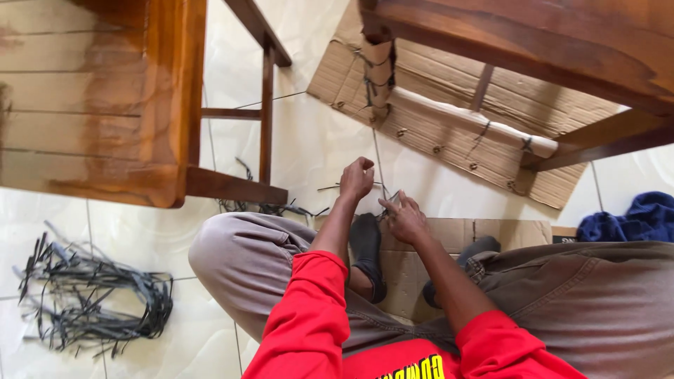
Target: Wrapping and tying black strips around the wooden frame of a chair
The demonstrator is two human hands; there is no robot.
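Note:
I sit on the floor in grey trousers and a red shirt, hands out in front of my knees. My left hand [357, 178] is closed in a fist, pinching a thin dark strap [330, 187] that runs across the white tiles. My right hand [404, 219] sits just right of it, fingers curled around a small grey object; what it is I cannot tell. Both hands hover over the edge of a flat cardboard piece [449, 235] beneath my dark-socked feet.
A wooden chair [105, 105] stands at the left, another wooden furniture piece [562, 49] at the upper right, its legs wrapped in cardboard [449, 133] and ties. A heap of dark cut straps [91, 298] lies at the lower left. A blue cloth [635, 219] lies at the right.

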